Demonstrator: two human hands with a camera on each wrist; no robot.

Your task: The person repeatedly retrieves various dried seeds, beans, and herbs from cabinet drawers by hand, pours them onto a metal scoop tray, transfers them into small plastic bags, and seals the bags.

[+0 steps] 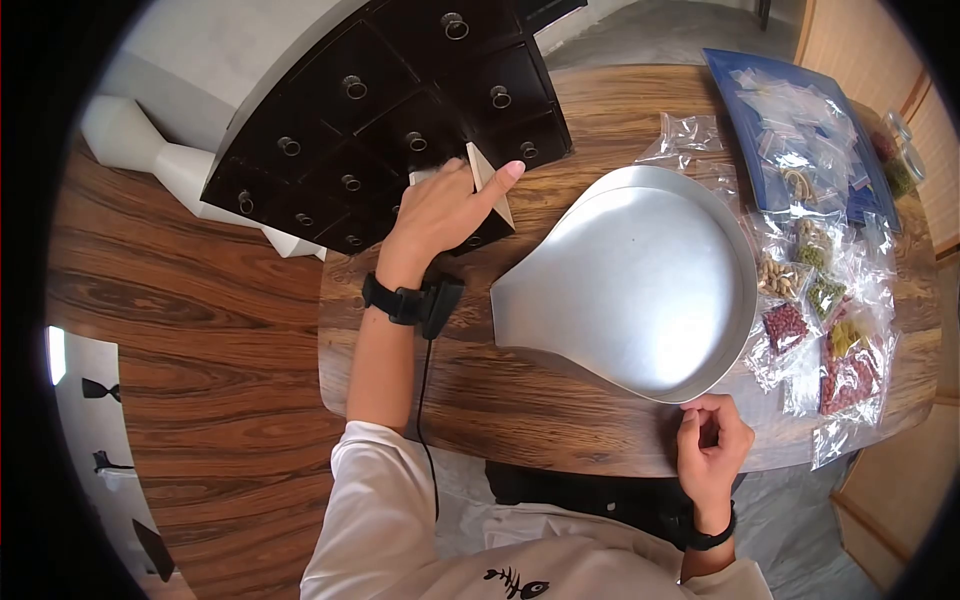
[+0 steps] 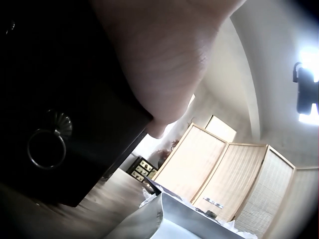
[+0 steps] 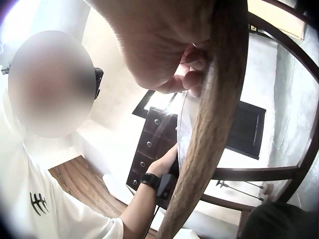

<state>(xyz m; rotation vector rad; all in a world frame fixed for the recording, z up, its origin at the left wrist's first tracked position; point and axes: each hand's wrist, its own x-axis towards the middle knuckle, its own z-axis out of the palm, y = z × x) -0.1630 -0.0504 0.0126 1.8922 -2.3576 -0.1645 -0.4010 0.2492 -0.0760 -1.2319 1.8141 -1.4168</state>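
My left hand (image 1: 440, 205) reaches into a pulled-out drawer (image 1: 492, 190) of a black cabinet (image 1: 375, 125). Its thumb points outward across the drawer's pale wooden side; the other fingers are largely hidden inside, and I cannot tell whether they hold anything. In the left wrist view, the palm (image 2: 159, 64) leans over the dark drawer front. A shiny metal tray (image 1: 620, 280) with a raised rim and a narrow spout lies on the table, spout towards the cabinet. Beside its near rim, my right hand (image 1: 715, 445) rests at the table edge, fingers loosely curled.
Clear plastic bags of dried red, green and tan goods (image 1: 830, 340) lie right of the tray. Behind them is a blue tray (image 1: 735, 130) heaped with small bags, with glass jars (image 1: 905, 165) beyond. A cable (image 1: 428, 400) hangs from the left wrist camera.
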